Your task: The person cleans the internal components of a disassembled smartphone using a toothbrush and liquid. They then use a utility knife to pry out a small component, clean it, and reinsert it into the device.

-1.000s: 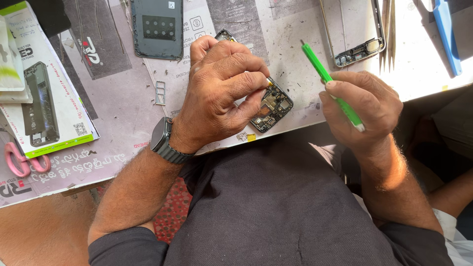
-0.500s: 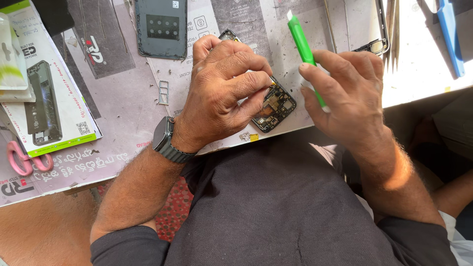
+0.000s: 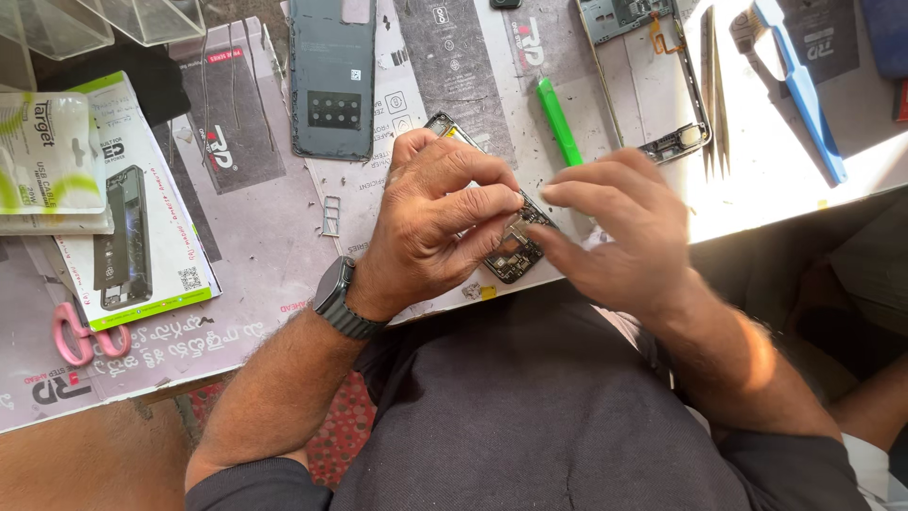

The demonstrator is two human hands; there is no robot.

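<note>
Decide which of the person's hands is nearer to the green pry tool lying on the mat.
Right. The right hand lies just below the green pry tool, not touching it; the left hand sits farther left, holding the circuit board.

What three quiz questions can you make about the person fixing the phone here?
1. True or false: the right hand holds the green pry tool.
2. Which hand pins down the circuit board? A) left hand B) right hand
3. What pink thing lies at the mat's left edge?

Key:
1. False; the tool lies on the mat.
2. A.
3. Scissors.
</note>
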